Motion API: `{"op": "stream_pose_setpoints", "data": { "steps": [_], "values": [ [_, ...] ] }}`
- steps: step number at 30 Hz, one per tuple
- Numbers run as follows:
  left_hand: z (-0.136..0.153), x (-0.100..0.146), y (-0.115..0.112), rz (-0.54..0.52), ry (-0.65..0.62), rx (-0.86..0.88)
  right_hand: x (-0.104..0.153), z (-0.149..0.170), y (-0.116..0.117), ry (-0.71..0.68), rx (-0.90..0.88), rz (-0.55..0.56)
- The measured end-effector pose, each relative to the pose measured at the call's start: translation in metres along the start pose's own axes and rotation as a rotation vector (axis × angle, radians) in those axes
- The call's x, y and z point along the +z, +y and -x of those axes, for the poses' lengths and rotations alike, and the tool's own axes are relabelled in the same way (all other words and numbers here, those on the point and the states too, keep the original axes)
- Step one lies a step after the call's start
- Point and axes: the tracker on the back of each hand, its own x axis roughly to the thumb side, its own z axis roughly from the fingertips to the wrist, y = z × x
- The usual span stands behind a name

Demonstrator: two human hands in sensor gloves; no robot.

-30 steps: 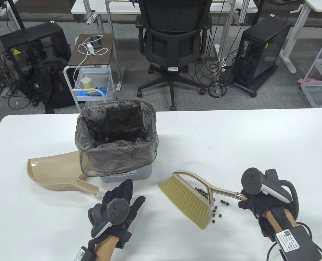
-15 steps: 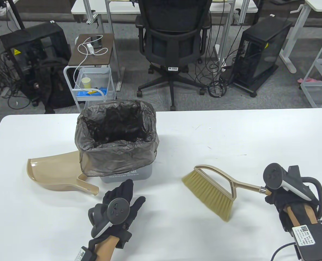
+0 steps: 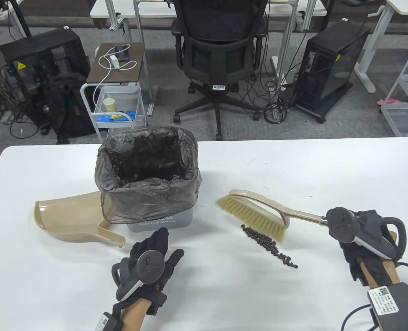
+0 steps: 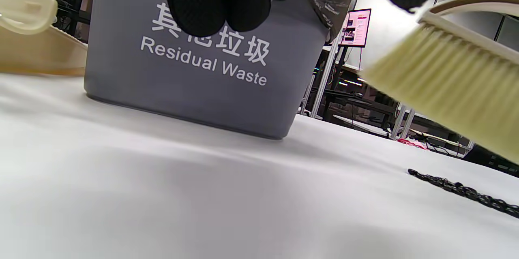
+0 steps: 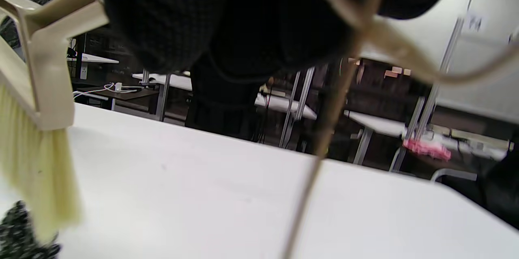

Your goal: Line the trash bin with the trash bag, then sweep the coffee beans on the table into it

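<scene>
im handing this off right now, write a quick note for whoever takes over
Left hand: flat on the table in front of the trash bin, holding nothing.
Right hand: grips the brush by its handle, bristles just behind the coffee beans.
Done: trash bag lines the bin; beans gathered into one diagonal line.
Left: fetch the dustpan, lying left of the bin, sweep the beans in, tip them into the bag.

We read "Residual Waste" in white under Chinese characters, partly hidden, on the grey plastic trash bin; other labels too small.
</scene>
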Motion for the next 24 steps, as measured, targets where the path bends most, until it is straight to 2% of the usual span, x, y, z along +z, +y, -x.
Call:
{"op": "stream_pose_setpoints", "data": {
  "steps": [4, 8, 10, 20, 24],
  "values": [
    [-0.002, 0.000, -0.001, 0.007, -0.012, -0.003, -0.004, -0.033, 0.013, -0.026, 0.227, 0.099],
    [-0.002, 0.000, -0.001, 0.005, -0.018, 0.000, -0.007, -0.057, 0.034, -0.073, 0.416, 0.109],
    [-0.002, -0.001, -0.001, 0.005, -0.019, 0.000, -0.007, -0.058, 0.040, -0.076, 0.409, 0.087],
    [0.000, -0.001, -0.003, 0.014, -0.014, 0.017, 0.002, -0.004, 0.031, 0.043, 0.238, -0.099],
    [0.001, -0.002, -0.005, 0.026, -0.009, 0.017, 0.014, 0.012, 0.020, 0.063, 0.193, -0.059]
  ]
}}
